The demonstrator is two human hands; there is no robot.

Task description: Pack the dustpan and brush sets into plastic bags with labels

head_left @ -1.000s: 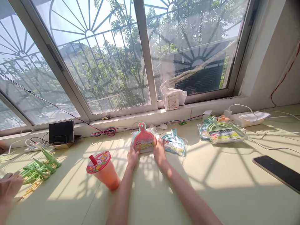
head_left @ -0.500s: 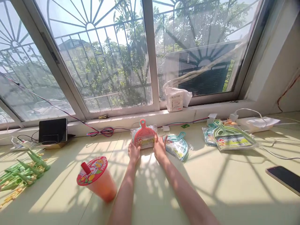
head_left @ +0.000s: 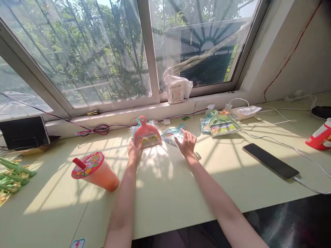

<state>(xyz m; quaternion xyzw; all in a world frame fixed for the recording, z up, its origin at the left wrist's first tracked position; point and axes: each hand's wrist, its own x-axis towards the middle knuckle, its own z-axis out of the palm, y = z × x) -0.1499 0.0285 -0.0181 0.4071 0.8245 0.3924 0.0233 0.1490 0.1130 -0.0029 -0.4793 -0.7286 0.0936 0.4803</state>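
Note:
My left hand (head_left: 134, 152) is closed on the left edge of a coral-red mini dustpan (head_left: 147, 132), which leans upright by the wall with a teal one behind it. A printed label and clear wrapping show on its front. To its right, a teal wrapped dustpan (head_left: 169, 133) lies on the table. Over the near right side of that one is my right hand (head_left: 186, 144), fingers apart and thumb out; it covers part of the pan, and whether it touches cannot be made out.
Left stands a drink cup (head_left: 102, 174) with a red straw. Farther right are a green dustpan (head_left: 224, 128), a phone (head_left: 270, 161) on a cable and a red cup (head_left: 320, 136). A tablet (head_left: 24, 132) and green plant-like stems (head_left: 15, 175) are far left; a tissue pack (head_left: 176, 92) sits on the sill.
My right hand has left the coral-red dustpan and moved right, over the teal one. My left hand stays on the coral-red dustpan. The view has turned right and down.

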